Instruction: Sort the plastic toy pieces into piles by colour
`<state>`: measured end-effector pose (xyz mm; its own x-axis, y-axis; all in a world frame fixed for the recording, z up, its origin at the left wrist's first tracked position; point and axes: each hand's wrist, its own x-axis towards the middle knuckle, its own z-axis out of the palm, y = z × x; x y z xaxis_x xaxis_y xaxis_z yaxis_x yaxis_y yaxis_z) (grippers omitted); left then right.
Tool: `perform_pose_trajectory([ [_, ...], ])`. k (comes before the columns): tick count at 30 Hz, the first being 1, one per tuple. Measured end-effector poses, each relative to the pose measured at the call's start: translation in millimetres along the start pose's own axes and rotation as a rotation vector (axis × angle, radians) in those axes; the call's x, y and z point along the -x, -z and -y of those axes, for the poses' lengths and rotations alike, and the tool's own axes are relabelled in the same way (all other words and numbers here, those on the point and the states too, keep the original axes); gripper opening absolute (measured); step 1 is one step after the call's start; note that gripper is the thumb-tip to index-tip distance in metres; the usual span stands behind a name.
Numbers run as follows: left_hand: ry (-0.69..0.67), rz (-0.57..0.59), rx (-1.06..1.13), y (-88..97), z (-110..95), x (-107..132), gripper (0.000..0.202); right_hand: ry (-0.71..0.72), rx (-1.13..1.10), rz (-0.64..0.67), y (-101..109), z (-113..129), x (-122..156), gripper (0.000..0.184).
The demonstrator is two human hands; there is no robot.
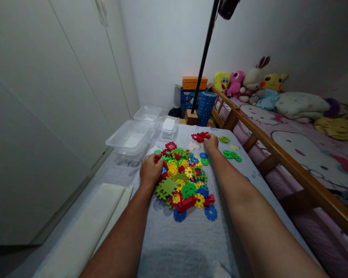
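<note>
A heap of plastic building pieces (pixel 188 191), in red, yellow, green and blue, lies on the cloth-covered table. Some are notched discs, others toothed squares or red blocks. At the heap's left edge, my left hand (pixel 150 170) has its fingers curled, with red showing at the fingertips; what they hold is partly hidden. My right hand (pixel 211 143) reaches past the far side, its fingers pinched at the edge of a small cluster of red toothed pieces (pixel 199 136). Green pieces (pixel 224 139) and green discs (pixel 232 155) lie in groups to its right.
Clear plastic containers (pixel 129 135) stand at the table's far left. Folded white material (pixel 84 227) lies along the left side. A wooden bed rail (pixel 261 139) borders the right. Behind the table rise a black pole (pixel 204 58) and a blue foam roller (pixel 205 108).
</note>
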<state>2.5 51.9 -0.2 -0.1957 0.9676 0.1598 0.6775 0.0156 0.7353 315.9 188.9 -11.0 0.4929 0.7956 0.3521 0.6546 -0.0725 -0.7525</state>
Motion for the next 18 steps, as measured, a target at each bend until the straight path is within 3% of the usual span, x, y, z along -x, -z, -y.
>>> perform_pose_trajectory([
  [6, -0.015, -0.004, -0.01, -0.4, 0, -1, 0.026, 0.072, -0.114, 0.054, 3, -7, 5, 0.039],
  [18, -0.028, -0.008, 0.007, -1.0, 3, -1, 0.026, 0.06, -0.313, 0.152, 5, -2, 13, 0.048],
])
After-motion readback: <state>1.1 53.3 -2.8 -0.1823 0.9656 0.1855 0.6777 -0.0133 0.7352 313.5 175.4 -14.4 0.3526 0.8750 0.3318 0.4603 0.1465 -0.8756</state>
